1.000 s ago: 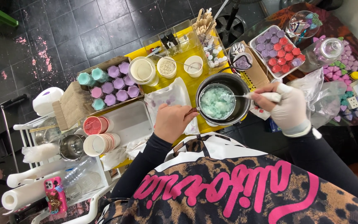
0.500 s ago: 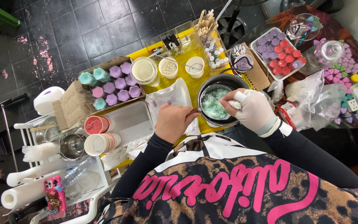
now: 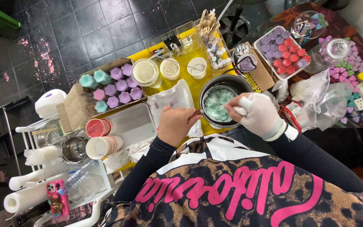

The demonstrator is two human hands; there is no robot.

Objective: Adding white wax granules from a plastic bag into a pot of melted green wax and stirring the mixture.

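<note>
While the right hand [image 3: 257, 114], in a pale glove, curls its grip tight around the white handle [image 3: 245, 102] of a stirring tool, the tool's far end dips out of sight into the pale green mass inside the dark metal pot [image 3: 223, 84]. The handle's long axis runs from the gloved fist up and to the left, toward the pot's middle. The bare left hand [image 3: 176, 124] is half closed at the pot's near-left rim, its fingers on the pot's handle there; how firmly they press I cannot tell. The pot stands on the yellow bench [image 3: 190, 86], just beside a crumpled plastic bag [image 3: 174, 97]. Behind it sit three small white tubs [image 3: 171, 69], and to the left a cardboard box of purple and teal moulded shapes [image 3: 114, 86].
</note>
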